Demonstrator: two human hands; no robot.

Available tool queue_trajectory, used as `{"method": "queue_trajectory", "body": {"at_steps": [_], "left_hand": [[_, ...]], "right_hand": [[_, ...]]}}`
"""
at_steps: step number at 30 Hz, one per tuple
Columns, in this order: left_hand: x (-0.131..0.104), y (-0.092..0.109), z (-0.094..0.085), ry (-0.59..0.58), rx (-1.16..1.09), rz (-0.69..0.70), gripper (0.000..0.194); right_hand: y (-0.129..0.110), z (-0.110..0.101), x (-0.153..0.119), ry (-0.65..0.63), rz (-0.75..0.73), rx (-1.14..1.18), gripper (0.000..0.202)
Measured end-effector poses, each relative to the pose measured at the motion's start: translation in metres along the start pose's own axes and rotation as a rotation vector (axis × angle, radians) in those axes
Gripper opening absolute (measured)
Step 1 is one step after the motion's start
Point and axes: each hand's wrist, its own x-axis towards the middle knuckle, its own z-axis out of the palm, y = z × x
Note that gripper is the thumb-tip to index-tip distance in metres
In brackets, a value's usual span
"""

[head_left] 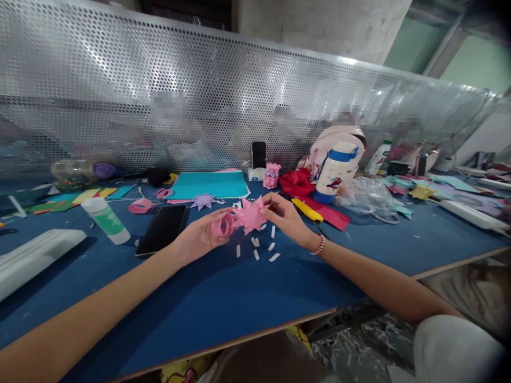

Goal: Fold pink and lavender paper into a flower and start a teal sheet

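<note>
A pink paper ring (222, 226) is held in my left hand (202, 234), its fingers closed round it. To its right, my right hand (285, 218) pinches a spiky pink paper star (252, 215) between thumb and fingers. The ring and the star are close side by side; whether they touch is unclear. Several small white paper strips (255, 242) lie on the blue table (239, 298) below the star. A purple paper star (203, 200) and another pink ring (140, 206) rest behind my left hand.
Left: glue tube (106, 221), black phone (162, 229), white tool (40, 255). Behind: turquoise sheets (209, 184), upright phone (258, 155), pink folded piece (272, 175), perforated metal screen (199, 80). Right: yellow cutter (307, 209), red paper (329, 214), bottle (333, 173), plastic bag (365, 197).
</note>
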Motion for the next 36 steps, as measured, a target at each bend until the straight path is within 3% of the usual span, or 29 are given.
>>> {"method": "queue_trajectory", "body": {"at_steps": [6, 12, 17, 21, 24, 27, 31, 36], "left_hand": [[-0.002, -0.008, 0.010, -0.018, -0.146, -0.126, 0.019], [-0.003, -0.017, 0.026, 0.137, -0.273, -0.190, 0.034], [-0.006, -0.023, 0.031, 0.033, -0.283, -0.225, 0.040], [-0.007, -0.031, 0.030, -0.061, -0.298, -0.181, 0.039], [-0.009, -0.036, 0.030, 0.008, -0.309, -0.184, 0.043], [-0.009, -0.040, 0.032, 0.079, -0.318, -0.178, 0.044], [-0.005, -0.041, 0.037, 0.117, -0.312, -0.138, 0.035], [0.002, -0.041, 0.036, 0.159, -0.299, -0.078, 0.024]], "right_hand": [[-0.004, 0.000, 0.001, 0.058, -0.036, 0.042, 0.018], [-0.004, 0.005, 0.002, 0.060, 0.125, 0.312, 0.024], [-0.005, 0.009, 0.002, 0.031, 0.228, 0.488, 0.027], [-0.009, 0.013, -0.003, -0.134, 0.186, 0.365, 0.026], [-0.013, 0.015, -0.007, -0.266, 0.107, 0.192, 0.019], [-0.016, 0.016, -0.009, -0.298, 0.043, 0.072, 0.014], [-0.016, 0.016, -0.007, -0.251, 0.063, 0.150, 0.016], [-0.015, 0.010, 0.001, -0.005, 0.200, 0.461, 0.025]]}}
